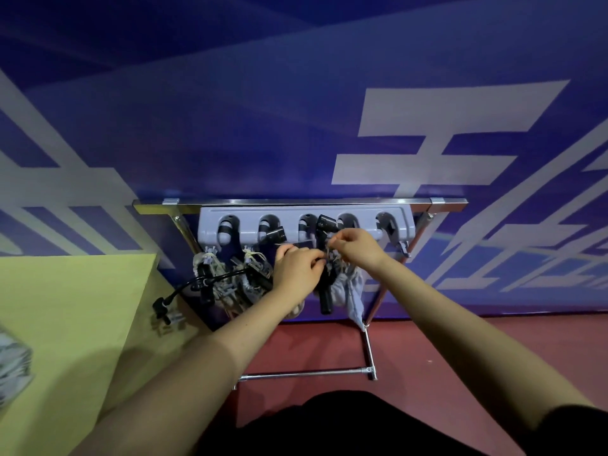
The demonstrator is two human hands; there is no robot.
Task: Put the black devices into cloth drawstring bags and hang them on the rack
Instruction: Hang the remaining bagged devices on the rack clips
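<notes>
At frame centre, the drawstring of a grey bag (348, 287) is pinched by the left hand (297, 269) and right hand (357, 246) under the rack (304, 225). Two bags (230, 278) seem already hung at left; a black device (325, 292) is apparently not fully bagged.

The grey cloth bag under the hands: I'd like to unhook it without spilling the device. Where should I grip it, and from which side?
Grip the grey cloth bag at its gathered neck by the drawstring, just under the rack, coming from the front. The body sags loose, and a black device pokes out, so squeezing lower probably risks slipping.
</notes>
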